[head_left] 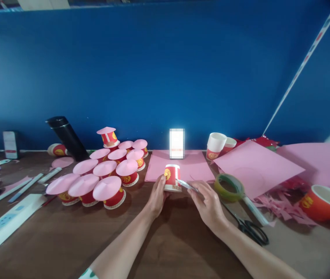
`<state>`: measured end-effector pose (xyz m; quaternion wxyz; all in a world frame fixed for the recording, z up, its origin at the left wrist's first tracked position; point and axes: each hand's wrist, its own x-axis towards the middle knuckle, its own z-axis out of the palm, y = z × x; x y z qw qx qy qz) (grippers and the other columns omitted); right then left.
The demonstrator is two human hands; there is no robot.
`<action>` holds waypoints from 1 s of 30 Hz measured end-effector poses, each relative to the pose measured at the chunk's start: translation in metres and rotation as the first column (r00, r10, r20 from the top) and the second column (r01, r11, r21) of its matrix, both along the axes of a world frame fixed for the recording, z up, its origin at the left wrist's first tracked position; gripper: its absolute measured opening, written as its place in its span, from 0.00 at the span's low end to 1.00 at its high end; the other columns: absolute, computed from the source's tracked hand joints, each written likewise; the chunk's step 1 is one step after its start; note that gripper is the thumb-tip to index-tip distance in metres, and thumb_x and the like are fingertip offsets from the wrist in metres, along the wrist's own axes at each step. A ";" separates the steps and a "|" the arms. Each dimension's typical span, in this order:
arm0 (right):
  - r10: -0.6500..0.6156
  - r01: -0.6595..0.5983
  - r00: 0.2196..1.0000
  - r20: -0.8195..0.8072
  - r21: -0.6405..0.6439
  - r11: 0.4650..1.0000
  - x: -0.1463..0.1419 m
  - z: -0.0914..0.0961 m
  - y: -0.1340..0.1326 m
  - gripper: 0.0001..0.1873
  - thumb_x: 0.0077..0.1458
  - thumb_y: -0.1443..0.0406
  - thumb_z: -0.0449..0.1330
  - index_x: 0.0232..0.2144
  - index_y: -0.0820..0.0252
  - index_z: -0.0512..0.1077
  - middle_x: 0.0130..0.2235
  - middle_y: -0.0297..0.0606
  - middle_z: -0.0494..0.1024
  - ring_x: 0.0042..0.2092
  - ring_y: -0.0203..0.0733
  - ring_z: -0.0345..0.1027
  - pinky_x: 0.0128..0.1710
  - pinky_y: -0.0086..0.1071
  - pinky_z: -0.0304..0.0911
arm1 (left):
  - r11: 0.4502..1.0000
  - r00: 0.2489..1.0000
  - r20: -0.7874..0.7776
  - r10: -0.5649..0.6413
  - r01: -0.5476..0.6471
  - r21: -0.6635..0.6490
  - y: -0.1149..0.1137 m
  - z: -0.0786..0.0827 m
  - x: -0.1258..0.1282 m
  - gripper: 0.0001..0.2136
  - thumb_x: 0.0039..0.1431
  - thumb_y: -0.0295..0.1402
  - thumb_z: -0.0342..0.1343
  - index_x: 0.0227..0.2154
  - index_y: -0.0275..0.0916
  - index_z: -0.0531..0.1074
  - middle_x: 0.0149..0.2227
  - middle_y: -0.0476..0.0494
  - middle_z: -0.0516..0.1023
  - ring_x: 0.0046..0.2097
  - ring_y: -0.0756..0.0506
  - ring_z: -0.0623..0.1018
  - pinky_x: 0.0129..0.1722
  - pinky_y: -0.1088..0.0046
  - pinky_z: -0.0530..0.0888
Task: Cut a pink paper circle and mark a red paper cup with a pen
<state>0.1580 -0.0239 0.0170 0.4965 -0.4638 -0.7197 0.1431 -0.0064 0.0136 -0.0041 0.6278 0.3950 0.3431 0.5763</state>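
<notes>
Our left hand point(157, 197) grips 1 cup point(172, 176), our right hand point(210, 204) a tool point(186, 185) near the cup's right edge, desk point(166, 242) showing between our forearms point(127, 241).

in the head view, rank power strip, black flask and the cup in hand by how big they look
1. Power strip, though cut off by the frame edge
2. Flask
3. Cup

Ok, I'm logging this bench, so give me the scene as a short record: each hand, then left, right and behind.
Left hand: holds red cup
Right hand: holds slim tool, tip at the cup
Left: pink-topped cups, black flask
Right: tape roll, scissors
Behind: pink paper
</notes>
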 end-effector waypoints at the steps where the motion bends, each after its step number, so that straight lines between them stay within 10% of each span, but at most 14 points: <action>1: 0.001 -0.001 1.000 0.014 0.012 1.000 0.000 0.001 -0.001 0.10 0.58 0.65 0.52 0.42 0.55 0.70 0.40 0.39 0.74 0.42 0.42 0.69 0.43 0.33 0.65 | 1.000 1.000 -0.006 0.003 -0.003 -0.003 0.000 0.000 0.000 0.16 0.54 0.46 0.49 0.36 0.38 0.68 0.34 0.45 0.74 0.33 0.49 0.73 0.34 0.73 0.68; 13: -0.182 0.146 0.965 0.186 0.194 0.970 0.009 0.005 0.004 0.07 0.57 0.67 0.53 0.38 0.56 0.70 0.37 0.38 0.75 0.41 0.44 0.65 0.43 0.38 0.57 | 0.983 0.980 0.089 0.176 -0.170 -0.067 -0.002 0.003 -0.002 0.16 0.51 0.42 0.55 0.41 0.40 0.69 0.42 0.44 0.73 0.41 0.46 0.74 0.40 0.69 0.70; 30: -0.177 0.105 0.930 0.321 0.228 0.968 0.008 0.004 0.001 0.15 0.58 0.68 0.52 0.45 0.49 0.72 0.39 0.38 0.73 0.41 0.42 0.64 0.43 0.38 0.57 | 0.994 0.994 0.044 0.099 -0.098 -0.038 -0.002 0.003 -0.001 0.17 0.54 0.45 0.51 0.42 0.40 0.67 0.45 0.41 0.73 0.44 0.44 0.74 0.42 0.67 0.70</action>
